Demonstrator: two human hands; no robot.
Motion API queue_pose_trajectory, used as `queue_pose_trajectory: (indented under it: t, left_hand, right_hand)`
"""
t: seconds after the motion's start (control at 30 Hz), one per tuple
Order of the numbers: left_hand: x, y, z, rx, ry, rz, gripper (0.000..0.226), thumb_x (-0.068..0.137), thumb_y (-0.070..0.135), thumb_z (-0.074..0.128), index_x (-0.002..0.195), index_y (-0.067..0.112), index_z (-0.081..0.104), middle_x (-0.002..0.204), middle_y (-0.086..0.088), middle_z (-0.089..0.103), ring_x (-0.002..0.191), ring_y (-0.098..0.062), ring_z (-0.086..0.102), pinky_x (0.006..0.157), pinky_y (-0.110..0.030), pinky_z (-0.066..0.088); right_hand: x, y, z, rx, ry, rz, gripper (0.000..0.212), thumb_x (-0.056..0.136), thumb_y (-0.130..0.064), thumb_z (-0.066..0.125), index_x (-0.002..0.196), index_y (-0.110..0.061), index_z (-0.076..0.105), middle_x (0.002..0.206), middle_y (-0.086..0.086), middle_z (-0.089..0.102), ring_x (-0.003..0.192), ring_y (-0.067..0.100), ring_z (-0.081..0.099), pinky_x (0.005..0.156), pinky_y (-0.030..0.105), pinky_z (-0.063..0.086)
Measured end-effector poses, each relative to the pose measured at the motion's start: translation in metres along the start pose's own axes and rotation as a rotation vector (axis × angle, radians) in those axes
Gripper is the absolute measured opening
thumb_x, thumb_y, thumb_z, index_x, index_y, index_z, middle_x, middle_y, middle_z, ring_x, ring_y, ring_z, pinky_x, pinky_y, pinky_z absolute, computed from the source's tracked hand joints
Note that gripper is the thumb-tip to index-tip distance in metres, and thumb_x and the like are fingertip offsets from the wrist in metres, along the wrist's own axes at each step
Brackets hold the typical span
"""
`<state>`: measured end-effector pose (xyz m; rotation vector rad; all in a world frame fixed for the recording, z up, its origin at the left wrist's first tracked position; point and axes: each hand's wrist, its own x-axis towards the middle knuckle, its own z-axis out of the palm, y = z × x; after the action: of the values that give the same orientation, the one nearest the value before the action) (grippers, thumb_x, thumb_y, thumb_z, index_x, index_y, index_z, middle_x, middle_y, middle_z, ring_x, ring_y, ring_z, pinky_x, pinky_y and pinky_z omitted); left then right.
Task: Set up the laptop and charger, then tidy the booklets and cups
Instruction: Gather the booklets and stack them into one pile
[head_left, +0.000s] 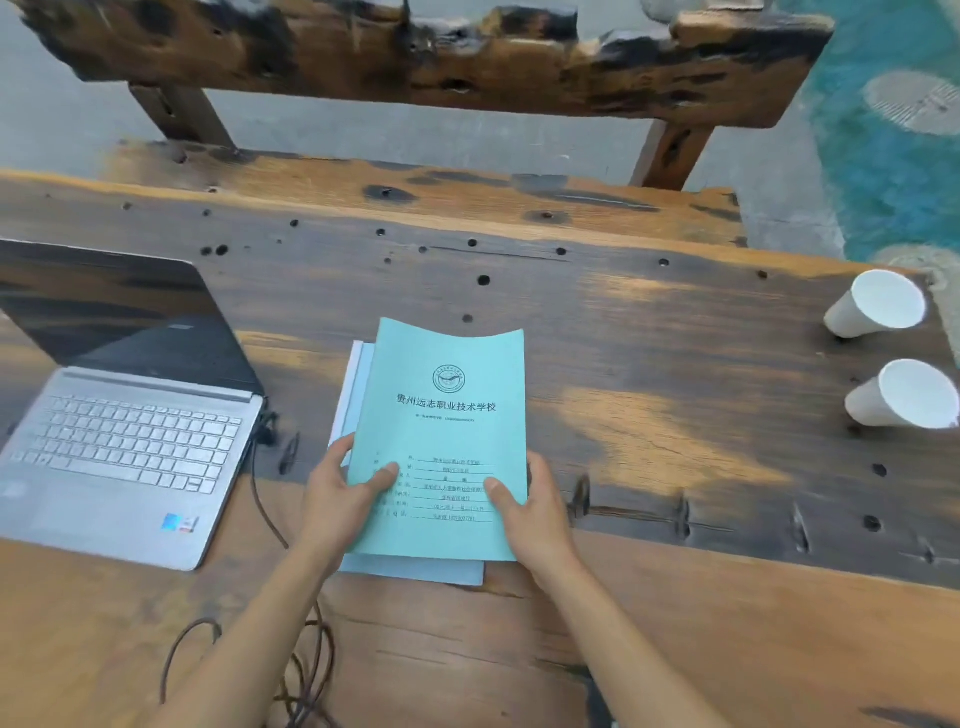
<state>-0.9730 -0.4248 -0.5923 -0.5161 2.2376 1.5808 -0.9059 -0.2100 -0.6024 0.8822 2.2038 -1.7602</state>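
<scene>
Booklet tidying was in hand, centre frame. Left hand (343, 493) and right hand (524, 504) had fingers grasping the top booklet (447, 415) over the pile (415, 569). The next move probably called for squaring edges.

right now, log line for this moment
left grip, right grip: hold green booklet | pale booklets beneath | laptop open | two cups apart
</scene>
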Motion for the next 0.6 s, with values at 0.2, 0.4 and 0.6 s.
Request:
queue_pose_trajectory:
  t: [0.2, 0.4, 0.6]
  left_hand:
    - [0.009, -0.019, -0.026, 0.166, 0.049, 0.144, 0.041, 0.087, 0.024, 0.078, 0.122, 0.028, 0.057, 0.108, 0.013, 0.071, 0.095, 0.002, 0.068, 0.087, -0.038, 0.057]
    - [0.008, -0.034, -0.03, 0.529, 0.141, 0.233, 0.051, 0.089, 0.038, 0.071, 0.135, 0.023, 0.055, 0.11, -0.004, 0.053, 0.095, -0.011, 0.044, 0.084, -0.033, 0.042]
    - [0.007, -0.037, -0.035, 0.521, 0.132, 0.15, 0.039, 0.096, 0.032, 0.063, 0.13, 0.014, 0.06, 0.108, -0.014, 0.059, 0.114, -0.03, 0.049, 0.089, -0.039, 0.041]
  right_hand:
    - [-0.01, -0.006, 0.037, -0.129, 0.029, 0.012, 0.033, 0.092, -0.023, 0.07, 0.121, -0.027, 0.054, 0.11, -0.015, 0.066, 0.102, 0.012, 0.062, 0.077, 0.023, 0.039]
    - [-0.018, -0.002, 0.044, -0.422, 0.083, -0.06, 0.044, 0.09, -0.032, 0.071, 0.131, -0.029, 0.055, 0.114, -0.002, 0.063, 0.103, 0.02, 0.056, 0.078, 0.026, 0.035]
    - [-0.017, 0.0, 0.049, -0.446, 0.125, 0.01, 0.038, 0.092, -0.031, 0.071, 0.128, -0.024, 0.063, 0.102, -0.004, 0.05, 0.107, 0.018, 0.053, 0.082, 0.021, 0.032]
